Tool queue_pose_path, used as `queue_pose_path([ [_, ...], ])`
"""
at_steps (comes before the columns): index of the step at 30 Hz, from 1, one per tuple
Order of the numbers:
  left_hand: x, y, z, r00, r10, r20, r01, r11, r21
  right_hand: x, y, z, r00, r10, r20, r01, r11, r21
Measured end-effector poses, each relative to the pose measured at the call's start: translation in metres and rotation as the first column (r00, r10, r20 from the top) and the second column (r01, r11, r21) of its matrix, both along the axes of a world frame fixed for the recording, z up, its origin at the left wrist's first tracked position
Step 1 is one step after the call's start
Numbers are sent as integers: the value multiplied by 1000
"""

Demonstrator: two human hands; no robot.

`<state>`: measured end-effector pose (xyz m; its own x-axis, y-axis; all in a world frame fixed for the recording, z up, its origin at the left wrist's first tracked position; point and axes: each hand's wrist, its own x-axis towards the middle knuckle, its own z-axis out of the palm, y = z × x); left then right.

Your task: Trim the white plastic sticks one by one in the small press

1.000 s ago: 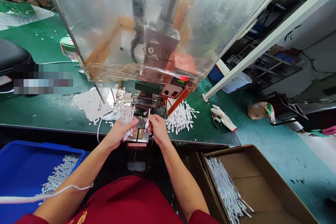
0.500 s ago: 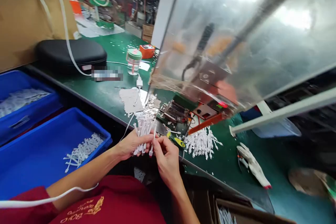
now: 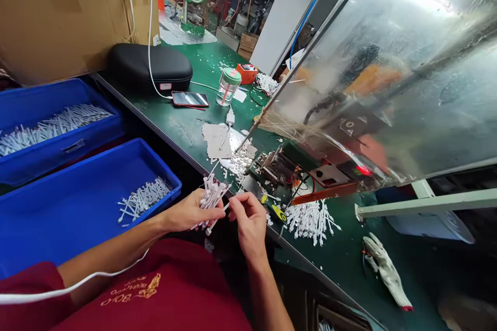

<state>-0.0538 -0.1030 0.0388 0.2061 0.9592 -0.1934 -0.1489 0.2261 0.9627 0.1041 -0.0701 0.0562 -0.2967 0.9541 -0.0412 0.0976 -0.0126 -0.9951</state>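
Observation:
My left hand [image 3: 190,213] is closed around a bundle of short white cables [image 3: 213,192] with small connector ends, held just over the table's front edge. To its right, my right hand [image 3: 249,221] pinches the end of one white cable [image 3: 219,218], which slants across beneath the left thumb. Beyond the hands, a loose heap of similar white cables [image 3: 310,220] lies on the green table. Yellow-and-black handles of a cutting tool [image 3: 278,212] lie near my right hand, partly under the machine's edge.
Blue bins [image 3: 176,186] at the left contain more white cables. A small machine [image 3: 277,168] stands below a clear, tilted shield [image 3: 373,93]. White scraps, a phone [image 3: 190,99], a lidded jar [image 3: 228,87], a black case [image 3: 151,67] and a work glove [image 3: 386,269] lie on the table.
The view has swung left, so the table things appear farther right. The bundle in my left hand has tilted, and the single cable now slants between my hands instead of standing nearly upright.

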Motion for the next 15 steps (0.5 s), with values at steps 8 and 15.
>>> queue_pose_path([
  [8, -12, -38, -21, 1000, -10, -19, 7, 986, -167, 81, 17, 65, 799, -416, -435, 550, 798, 248],
  [15, -69, -33, -76, 885, 436, -166, -465, 801, -376, 80, -54, -29, 894, 156, 419, -267, 938, 221],
])
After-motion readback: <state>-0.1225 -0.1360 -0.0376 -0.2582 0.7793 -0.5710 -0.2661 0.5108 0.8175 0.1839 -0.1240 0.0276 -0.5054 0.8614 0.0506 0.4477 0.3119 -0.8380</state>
